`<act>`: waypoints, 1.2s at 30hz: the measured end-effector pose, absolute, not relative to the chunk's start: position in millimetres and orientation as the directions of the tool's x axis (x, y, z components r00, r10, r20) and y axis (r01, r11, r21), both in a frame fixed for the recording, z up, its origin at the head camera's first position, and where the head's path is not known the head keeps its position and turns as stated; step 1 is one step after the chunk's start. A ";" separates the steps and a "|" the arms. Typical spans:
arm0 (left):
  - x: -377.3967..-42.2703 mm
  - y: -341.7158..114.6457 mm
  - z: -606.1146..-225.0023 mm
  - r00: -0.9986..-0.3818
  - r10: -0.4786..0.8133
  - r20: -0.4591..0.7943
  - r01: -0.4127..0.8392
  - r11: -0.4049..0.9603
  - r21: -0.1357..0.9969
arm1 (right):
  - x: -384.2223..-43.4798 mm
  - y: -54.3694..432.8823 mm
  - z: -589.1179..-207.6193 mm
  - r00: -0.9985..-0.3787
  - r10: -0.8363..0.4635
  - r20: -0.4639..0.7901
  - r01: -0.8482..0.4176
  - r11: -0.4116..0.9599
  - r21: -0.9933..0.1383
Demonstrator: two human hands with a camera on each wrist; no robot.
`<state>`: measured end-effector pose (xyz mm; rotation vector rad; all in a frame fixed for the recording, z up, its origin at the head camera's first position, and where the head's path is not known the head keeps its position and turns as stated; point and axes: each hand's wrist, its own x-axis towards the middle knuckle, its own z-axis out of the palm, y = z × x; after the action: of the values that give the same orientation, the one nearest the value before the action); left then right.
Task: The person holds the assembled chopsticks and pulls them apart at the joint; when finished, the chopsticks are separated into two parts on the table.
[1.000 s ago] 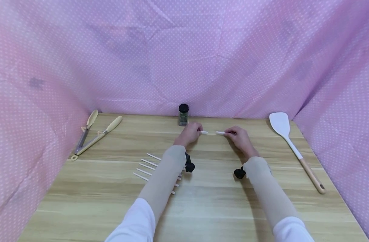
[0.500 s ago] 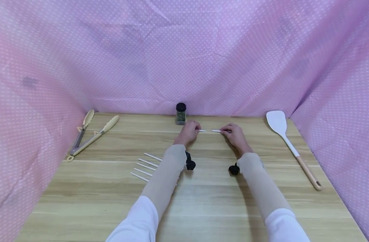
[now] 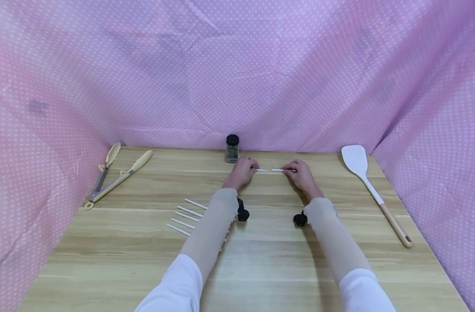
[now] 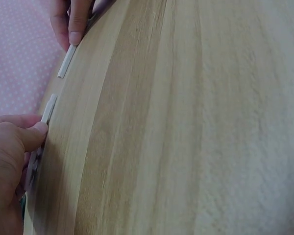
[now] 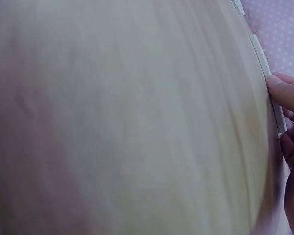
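Before the dark-lidded glass spice jar, each hand's fingers pinch a short white stick: left hand, right hand, tips facing, apart.

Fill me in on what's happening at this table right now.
A person sits at a wooden table and pinches a short white stick in each hand. The left hand holds one stick and the right hand holds the other stick, their free ends pointing at each other with a small gap between. More white sticks lie in a row by the left forearm. Tongs lie at the far left, a spatula at the right, and a dark-lidded jar stands behind the hands.
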<state>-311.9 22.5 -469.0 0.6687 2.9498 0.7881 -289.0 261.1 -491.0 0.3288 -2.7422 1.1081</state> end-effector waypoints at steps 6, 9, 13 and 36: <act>-310.6 19.7 -470.2 -0.901 0.419 0.114 0.422 0.779 0.463 | -287.6 261.0 -487.3 -0.967 -0.149 0.208 -0.251 0.709 -0.659; -308.3 17.4 -469.1 -0.891 0.432 0.141 0.445 0.770 0.457 | -284.9 258.9 -483.8 -0.970 -0.154 0.186 -0.240 0.700 -0.673; -305.0 16.4 -462.4 -0.874 0.455 0.168 0.475 0.731 0.490 | -278.4 253.6 -475.0 -0.968 -0.160 0.193 -0.250 0.680 -0.690; -262.3 -82.5 -435.8 -0.799 0.586 0.135 0.510 0.540 0.670 | -212.7 177.6 -447.2 -0.876 -0.331 0.352 -0.480 0.522 -0.705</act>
<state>-262.3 -82.5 -435.8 0.9511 2.6629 1.1055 -212.7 177.6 -447.2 0.6957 -2.5852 1.2787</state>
